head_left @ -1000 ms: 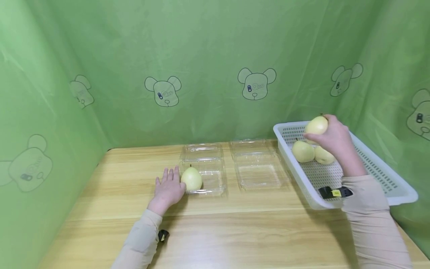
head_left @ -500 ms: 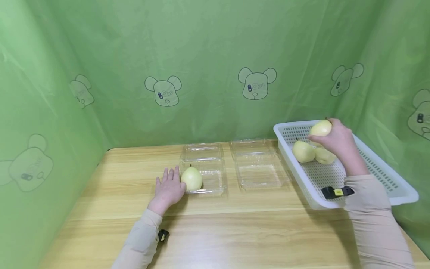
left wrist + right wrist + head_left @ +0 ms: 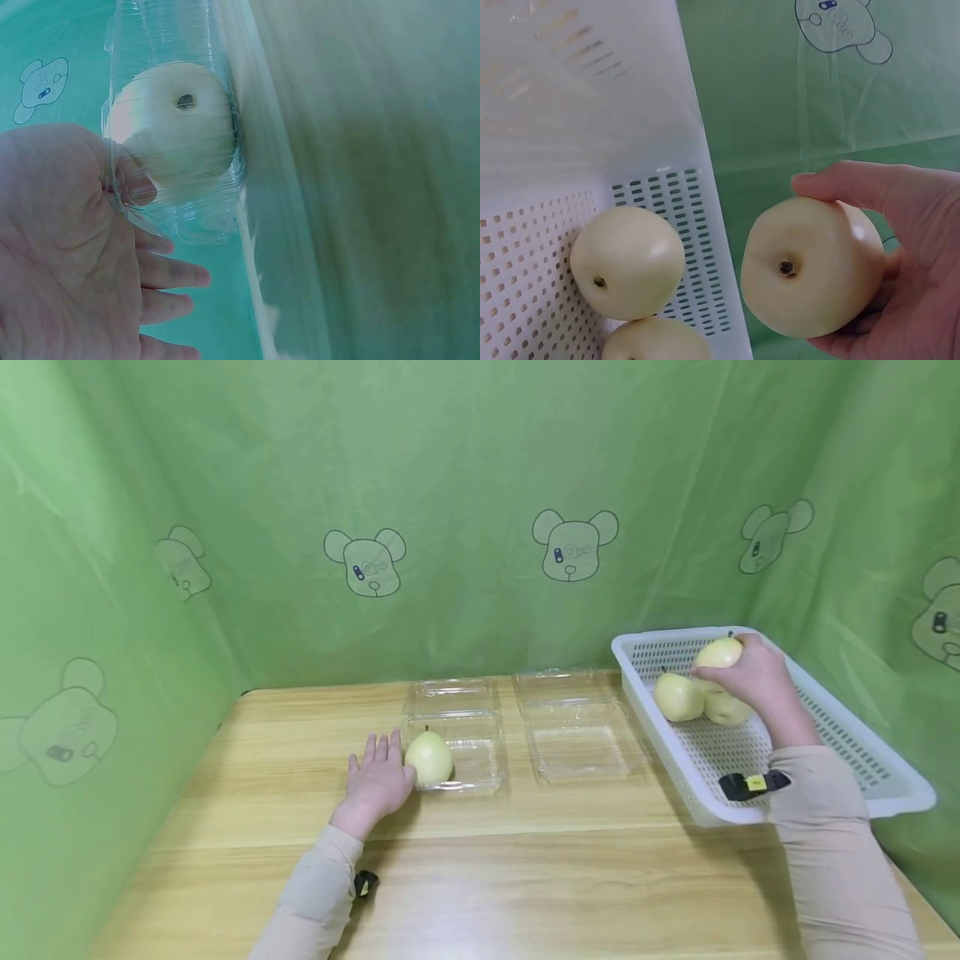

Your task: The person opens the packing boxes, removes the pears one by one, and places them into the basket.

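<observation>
My right hand (image 3: 759, 675) grips a pale yellow-green pear (image 3: 718, 654) above the far end of the white basket (image 3: 832, 727). In the right wrist view, the thumb lies along one side of this pear (image 3: 810, 274) and the fingers wrap behind it. Two other pears (image 3: 678, 697) lie below in the basket. My left hand (image 3: 375, 789) rests beside the left clear plastic box (image 3: 476, 760), fingers straight. A pear (image 3: 428, 758) sits upright in that box's left half. In the left wrist view, the thumb tip shows through the box's clear wall, close to the pear (image 3: 180, 127).
Another clear plastic box (image 3: 577, 747), lid folded back, stands between the left box and the basket. All of these are on a wooden table (image 3: 480, 877). A green curtain (image 3: 450, 635) with printed bear heads encloses the back and sides.
My right hand has moved a little to the right and lower with the pear in its grip. My left hand and the boxes have stayed in place.
</observation>
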A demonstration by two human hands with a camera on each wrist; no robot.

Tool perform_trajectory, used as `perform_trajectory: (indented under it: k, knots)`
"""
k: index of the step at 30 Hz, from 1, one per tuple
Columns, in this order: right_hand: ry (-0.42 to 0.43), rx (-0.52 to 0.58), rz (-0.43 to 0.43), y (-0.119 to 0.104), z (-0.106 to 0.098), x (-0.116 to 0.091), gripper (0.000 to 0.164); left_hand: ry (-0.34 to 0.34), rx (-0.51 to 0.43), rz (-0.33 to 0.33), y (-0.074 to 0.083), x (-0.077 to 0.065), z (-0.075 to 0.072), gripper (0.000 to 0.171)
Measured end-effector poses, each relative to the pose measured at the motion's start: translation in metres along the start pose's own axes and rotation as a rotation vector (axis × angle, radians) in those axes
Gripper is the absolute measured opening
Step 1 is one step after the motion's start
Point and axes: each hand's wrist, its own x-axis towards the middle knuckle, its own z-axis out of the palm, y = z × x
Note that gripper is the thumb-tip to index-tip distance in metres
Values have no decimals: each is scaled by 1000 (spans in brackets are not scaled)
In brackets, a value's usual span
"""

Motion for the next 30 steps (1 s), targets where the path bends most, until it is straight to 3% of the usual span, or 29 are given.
perform_trajectory:
  k: [19,30]
  knots:
    - [-113,-3,29,27,7,5,100,-6,10,12,0,0,2,69]
    - [-173,33,78,41,10,11,109,-4,6,10,-1,0,1,69]
